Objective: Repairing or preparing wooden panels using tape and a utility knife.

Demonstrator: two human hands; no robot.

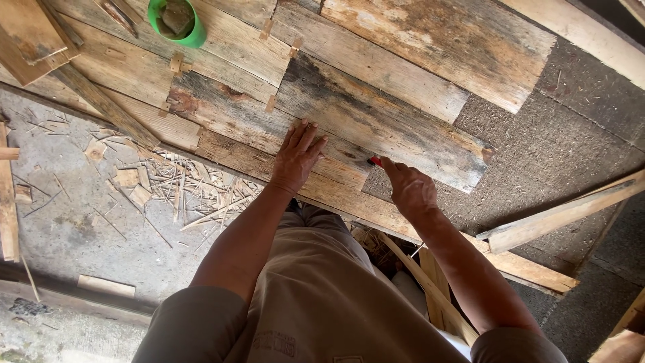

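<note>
My left hand (295,158) lies flat, fingers spread, on a weathered wooden plank (376,124) in a panel of rough boards. My right hand (408,188) is closed around a small red-tipped tool (375,160), most likely a pencil or marker, whose tip touches the plank's lower edge just right of my left hand. Most of the tool is hidden inside the fist. Small wooden spacer pieces (271,103) sit in the gaps between boards.
A green cup (176,21) stands on the boards at the top left. Wood chips and splinters (175,185) litter the concrete floor at left. Loose wooden battens (557,215) lie at the right over coarse brown board (557,128).
</note>
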